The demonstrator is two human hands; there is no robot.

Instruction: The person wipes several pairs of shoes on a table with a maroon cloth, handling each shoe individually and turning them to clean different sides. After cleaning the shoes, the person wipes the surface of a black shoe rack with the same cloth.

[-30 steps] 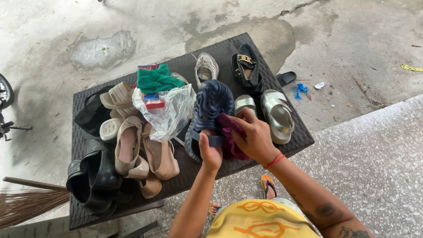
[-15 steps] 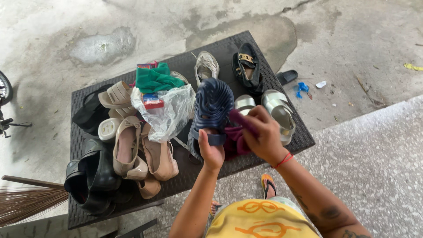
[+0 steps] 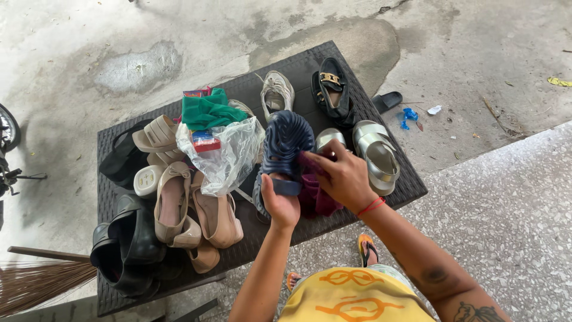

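At the centre of the frame, your left hand (image 3: pixel 280 206) is gripping the heel strap of the dark blue ribbed rubber sandal (image 3: pixel 285 146), steadying it upright over the dark woven table (image 3: pixel 387 179), while your right hand (image 3: pixel 342 179) is pressing a bunched maroon cloth (image 3: pixel 316 200) against its side.

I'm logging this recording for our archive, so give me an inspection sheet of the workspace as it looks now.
Surface: dark woven low table on a stained concrete floor.
Job's things: navy slotted clog, tilted up off the table; maroon cloth pressed against it.
Clutter: beige heeled sandals, black shoes, white sneaker, black loafer, silver sandals, clear plastic bag, green cloth.
Grippers: left hand grips the clog's heel strap; right hand holds the maroon cloth.
Cables: nothing seen.
Surroundings: broom at lower left, black slipper and blue scrap on the floor.
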